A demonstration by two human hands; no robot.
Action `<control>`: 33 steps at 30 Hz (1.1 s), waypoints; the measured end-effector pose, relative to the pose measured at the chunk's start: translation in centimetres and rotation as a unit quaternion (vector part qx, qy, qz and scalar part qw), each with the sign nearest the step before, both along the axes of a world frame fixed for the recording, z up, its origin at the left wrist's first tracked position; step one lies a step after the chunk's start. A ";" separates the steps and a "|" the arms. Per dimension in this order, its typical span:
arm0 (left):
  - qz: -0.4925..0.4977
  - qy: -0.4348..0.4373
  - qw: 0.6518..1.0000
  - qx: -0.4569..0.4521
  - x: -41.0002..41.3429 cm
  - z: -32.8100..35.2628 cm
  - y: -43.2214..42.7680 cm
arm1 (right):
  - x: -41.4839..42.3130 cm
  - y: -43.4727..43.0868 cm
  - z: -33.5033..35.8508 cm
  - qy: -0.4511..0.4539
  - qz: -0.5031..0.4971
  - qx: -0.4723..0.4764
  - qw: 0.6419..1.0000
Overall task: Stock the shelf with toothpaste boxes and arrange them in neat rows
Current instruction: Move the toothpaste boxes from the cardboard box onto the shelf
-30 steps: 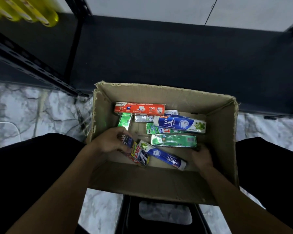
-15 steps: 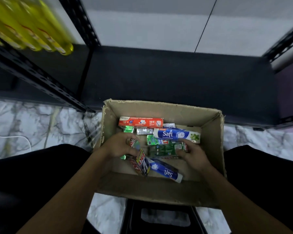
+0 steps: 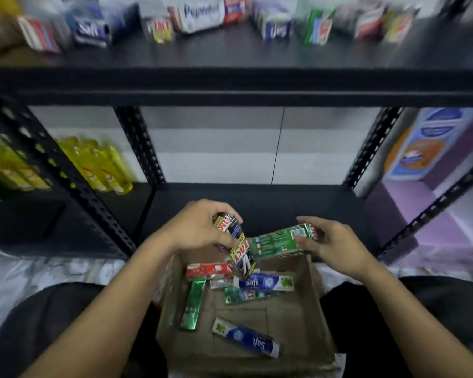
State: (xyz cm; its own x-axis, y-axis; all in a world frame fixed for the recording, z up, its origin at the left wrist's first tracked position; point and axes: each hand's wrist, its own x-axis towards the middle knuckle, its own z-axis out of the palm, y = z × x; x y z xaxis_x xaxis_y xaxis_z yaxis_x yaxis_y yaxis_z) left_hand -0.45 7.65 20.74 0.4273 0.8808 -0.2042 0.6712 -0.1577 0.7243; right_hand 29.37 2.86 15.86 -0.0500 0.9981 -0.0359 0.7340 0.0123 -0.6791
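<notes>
head view: left hand (image 3: 200, 227) grips two black-yellow toothpaste boxes (image 3: 241, 255), right hand (image 3: 336, 246) holds one green toothpaste box (image 3: 279, 240); six more lie in brown cardboard carton (image 3: 310, 309).

Blk/yellow/red box (image 3: 239, 248), green box (image 3: 280, 240), blue-white Safi boxes (image 3: 264, 282), red box (image 3: 209, 270), brown carton (image 3: 321, 317), blk shelf (image 3: 230, 85).

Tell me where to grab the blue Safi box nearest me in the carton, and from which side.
Best pinch the Safi box mid-length across its two long edges, from above: it lies flat and alone on the carton floor, nothing crowding it.
</notes>
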 end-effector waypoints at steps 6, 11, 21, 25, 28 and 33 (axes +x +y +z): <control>-0.050 -0.012 0.992 0.115 2.5 11.7 -2.5 | 2.1 -2.8 10.4 0.006 -0.015 0.105 0.994; -0.067 -0.033 0.976 0.206 4.5 19.3 -4.7 | 4.8 -4.7 17.4 0.019 -0.060 0.201 0.978; -0.066 -0.146 0.931 0.328 8.6 27.4 -5.1 | 10.3 -5.8 27.1 0.120 -0.148 0.320 0.928; -0.051 -0.199 0.905 0.373 11.3 28.1 -3.5 | 12.3 -4.9 28.6 0.084 -0.221 0.359 0.903; -0.050 -0.261 0.889 0.374 13.8 27.5 -1.9 | 13.1 -4.2 28.9 0.025 -0.284 0.389 0.876; -0.045 -0.256 0.884 0.389 18.8 24.4 1.6 | 14.7 -1.5 26.7 -0.037 -0.352 0.423 0.834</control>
